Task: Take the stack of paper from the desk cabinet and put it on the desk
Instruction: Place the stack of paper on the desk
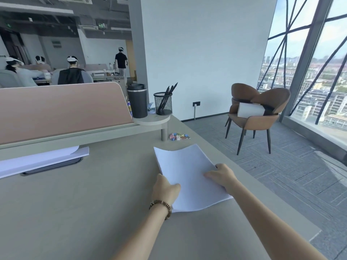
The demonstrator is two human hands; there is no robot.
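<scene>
A white stack of paper [185,171] rests on the grey desk [84,203], near its right edge, its far end slightly curled up. My left hand [165,190], with a beaded bracelet on the wrist, grips the stack's near left edge, thumb on top. My right hand [222,175] holds the stack's right edge, with its fingers over the top sheet. The desk cabinet is not in view.
A second pile of paper [43,160] lies under the pink divider [62,109] at the left. A raised shelf [152,120] holds a dark tumbler [138,102] and a mesh pen cup [163,103]. Small colourful wrappers [179,136] lie beyond the stack. A brown chair [253,113] stands right.
</scene>
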